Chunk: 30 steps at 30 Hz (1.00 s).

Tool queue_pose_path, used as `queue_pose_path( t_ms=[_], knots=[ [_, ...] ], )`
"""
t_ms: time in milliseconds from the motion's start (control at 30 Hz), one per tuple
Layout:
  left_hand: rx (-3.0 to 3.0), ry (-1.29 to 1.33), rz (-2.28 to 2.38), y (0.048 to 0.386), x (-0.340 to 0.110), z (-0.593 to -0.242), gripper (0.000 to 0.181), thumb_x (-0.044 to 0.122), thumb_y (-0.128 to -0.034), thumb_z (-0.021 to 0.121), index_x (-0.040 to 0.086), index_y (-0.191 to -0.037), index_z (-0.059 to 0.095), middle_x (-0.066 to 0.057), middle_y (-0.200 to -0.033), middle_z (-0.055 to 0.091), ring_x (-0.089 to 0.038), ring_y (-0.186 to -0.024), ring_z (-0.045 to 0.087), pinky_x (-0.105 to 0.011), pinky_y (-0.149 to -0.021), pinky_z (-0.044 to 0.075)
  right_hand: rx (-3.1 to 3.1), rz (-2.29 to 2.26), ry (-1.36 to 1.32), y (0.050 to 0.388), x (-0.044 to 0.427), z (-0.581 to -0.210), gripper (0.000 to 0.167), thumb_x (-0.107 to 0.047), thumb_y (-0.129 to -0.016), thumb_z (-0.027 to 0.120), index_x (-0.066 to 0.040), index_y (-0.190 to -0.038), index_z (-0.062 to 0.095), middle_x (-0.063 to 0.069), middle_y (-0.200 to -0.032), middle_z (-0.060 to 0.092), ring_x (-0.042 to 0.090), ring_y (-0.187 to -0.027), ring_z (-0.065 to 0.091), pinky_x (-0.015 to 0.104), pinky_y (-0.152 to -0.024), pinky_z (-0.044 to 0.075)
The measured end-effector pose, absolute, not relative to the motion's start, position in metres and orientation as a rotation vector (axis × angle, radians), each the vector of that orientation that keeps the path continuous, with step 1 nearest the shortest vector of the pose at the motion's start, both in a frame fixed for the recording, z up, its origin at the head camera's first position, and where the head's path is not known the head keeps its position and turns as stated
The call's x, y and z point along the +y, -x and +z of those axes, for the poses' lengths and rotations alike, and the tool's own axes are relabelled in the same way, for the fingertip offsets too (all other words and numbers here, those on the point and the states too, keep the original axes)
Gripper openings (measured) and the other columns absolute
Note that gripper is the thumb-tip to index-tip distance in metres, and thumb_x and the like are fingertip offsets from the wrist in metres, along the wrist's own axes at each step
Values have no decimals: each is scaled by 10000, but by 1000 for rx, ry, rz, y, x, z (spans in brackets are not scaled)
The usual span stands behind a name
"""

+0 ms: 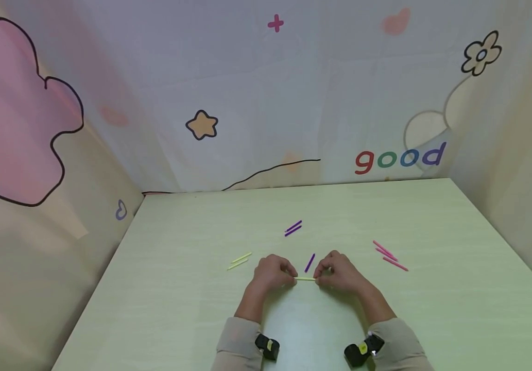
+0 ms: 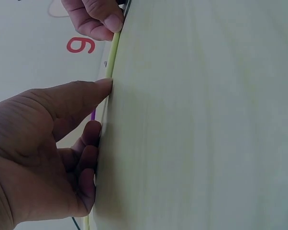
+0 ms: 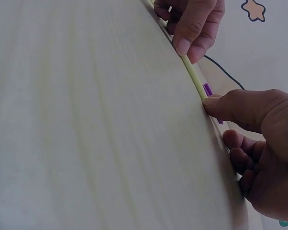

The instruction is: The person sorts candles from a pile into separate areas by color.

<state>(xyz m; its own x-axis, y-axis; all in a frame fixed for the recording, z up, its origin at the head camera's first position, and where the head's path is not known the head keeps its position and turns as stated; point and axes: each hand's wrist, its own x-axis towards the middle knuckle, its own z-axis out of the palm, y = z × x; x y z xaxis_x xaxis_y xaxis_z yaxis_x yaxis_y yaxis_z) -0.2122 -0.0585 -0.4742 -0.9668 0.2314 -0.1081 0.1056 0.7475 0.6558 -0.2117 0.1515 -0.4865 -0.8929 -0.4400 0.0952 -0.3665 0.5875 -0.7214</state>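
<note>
A thin pale-yellow stick lies crosswise on the table in front of me, one end in each hand. My left hand pinches its left end between thumb and fingers. At the right end, my right hand does the same. Both wrist views show the thumbs at the ends, with the middle of the yellow stick bare between the hands. Just beyond it a single purple stick lies slanted, near the right fingertips. Whether the two sticks touch is hard to tell.
Two more yellow sticks lie left of my left hand. Farther back are two purple sticks, side by side. Several pink sticks lie to the right on the pale table. A printed curtain hangs behind the table.
</note>
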Motion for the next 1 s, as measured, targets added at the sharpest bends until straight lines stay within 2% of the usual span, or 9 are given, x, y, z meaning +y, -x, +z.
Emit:
queue_pose_path(
  t_ms=[167, 400, 1000],
  knots=[
    [2766, -252, 1006, 213, -59, -475, 73, 181, -693, 788, 198, -725, 725, 105, -695, 603, -149, -732, 488, -328, -643, 374, 2729, -1152, 693, 211, 151, -485, 128, -72, -717, 760, -123, -809, 688, 9, -840, 477, 189, -801, 406, 346, -695, 317],
    [2754, -240, 1011, 213, -60, -477, 77, 185, -691, 786, 210, -716, 719, 115, -691, 584, -140, -744, 483, -317, -648, 371, 2757, -1053, 575, 203, 150, -477, 298, -115, -702, 794, -80, -965, 660, 46, -887, 483, 214, -842, 443, 368, -737, 376],
    [2771, -250, 1019, 213, -60, -475, 68, 186, -695, 787, 199, -706, 720, 110, -696, 586, -139, -737, 486, -320, -653, 382, 2761, -1034, 531, 201, 151, -473, 294, -103, -718, 784, -71, -986, 668, 37, -909, 516, 216, -859, 480, 385, -770, 408]
  ],
)
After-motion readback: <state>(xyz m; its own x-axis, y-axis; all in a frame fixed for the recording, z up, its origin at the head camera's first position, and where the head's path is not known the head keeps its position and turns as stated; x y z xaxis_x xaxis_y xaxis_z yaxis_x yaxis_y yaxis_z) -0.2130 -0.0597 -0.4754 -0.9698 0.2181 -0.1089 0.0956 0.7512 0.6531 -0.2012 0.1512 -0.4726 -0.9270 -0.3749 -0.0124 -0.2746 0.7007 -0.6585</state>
